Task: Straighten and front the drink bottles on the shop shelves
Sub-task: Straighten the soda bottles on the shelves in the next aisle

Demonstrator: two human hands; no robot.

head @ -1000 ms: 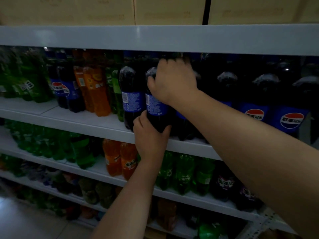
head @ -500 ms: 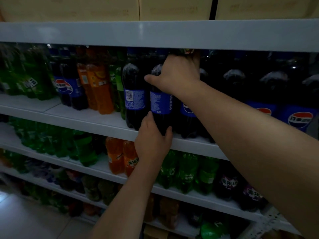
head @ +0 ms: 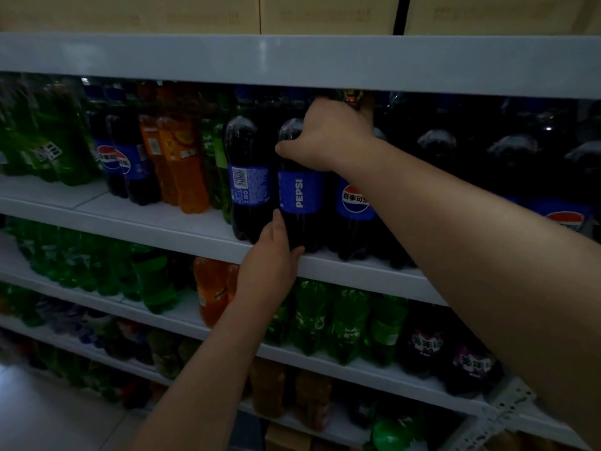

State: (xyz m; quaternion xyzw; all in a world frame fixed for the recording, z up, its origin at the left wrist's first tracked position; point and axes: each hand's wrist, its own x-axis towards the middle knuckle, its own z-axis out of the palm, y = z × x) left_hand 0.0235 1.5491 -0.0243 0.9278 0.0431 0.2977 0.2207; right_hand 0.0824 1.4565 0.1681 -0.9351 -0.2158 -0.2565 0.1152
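Observation:
A dark cola bottle point(head: 300, 196) with a blue PEPSI label stands upright at the front of the upper white shelf point(head: 195, 229). My right hand point(head: 328, 138) grips its shoulder from the right, thumb across the front. My left hand point(head: 271, 260) cups its base from below left, fingers curled round the bottom. A second cola bottle point(head: 248, 180) stands just left, barcode facing out. To the right another cola bottle point(head: 353, 203) shows its round logo.
Orange bottles point(head: 182, 157) and green bottles point(head: 48, 138) fill the shelf's left part. More cola bottles point(head: 507, 164) stand dark at the right. Lower shelves hold green bottles point(head: 325, 320), orange and purple-labelled ones. The white shelf above point(head: 292, 60) overhangs the bottle caps.
The gripped bottle has turned, so its PEPSI lettering now faces forward. My right hand has shifted slightly up and right on the bottle's shoulder; my left hand stays at the base.

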